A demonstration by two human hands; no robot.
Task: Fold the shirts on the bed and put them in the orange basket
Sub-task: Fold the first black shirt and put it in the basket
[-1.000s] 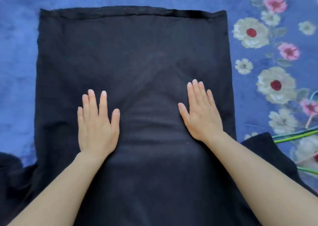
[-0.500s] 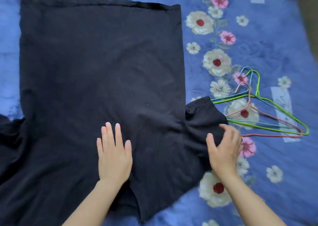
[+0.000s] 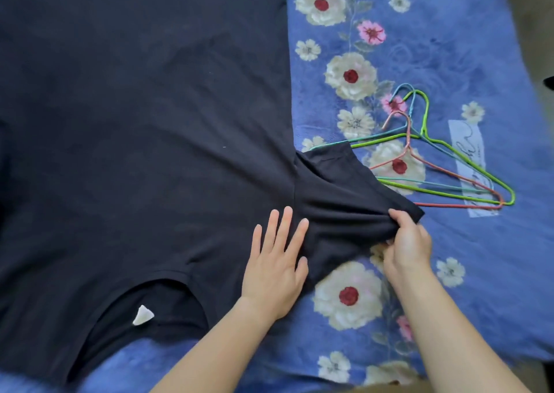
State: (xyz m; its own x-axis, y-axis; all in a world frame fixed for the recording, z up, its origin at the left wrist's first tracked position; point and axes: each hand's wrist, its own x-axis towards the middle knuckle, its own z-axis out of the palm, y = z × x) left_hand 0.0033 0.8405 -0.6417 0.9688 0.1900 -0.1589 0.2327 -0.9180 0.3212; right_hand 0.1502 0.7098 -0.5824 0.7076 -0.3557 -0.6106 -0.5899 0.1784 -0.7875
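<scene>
Your right hand (image 3: 409, 244) pinches the sleeve (image 3: 338, 189) hem, fabric bunched in curled fingers. Your left hand (image 3: 275, 261) lies flat, fingers straight, pinning the shoulder. The black T-shirt (image 3: 150, 123) is spread on the bed (image 3: 449, 48), collar (image 3: 156, 277) toward you, long axis running away, sleeve pointing right. It's limp and light, so grip at the seams. The sleeve possibly overlaps the wire hangers (image 3: 423, 132).

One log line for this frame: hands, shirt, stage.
stage: sleeve not yet folded | left hand: flat on black shirt | right hand: pinches sleeve edge | hangers: on bed beside sleeve | orange basket: not in view
</scene>
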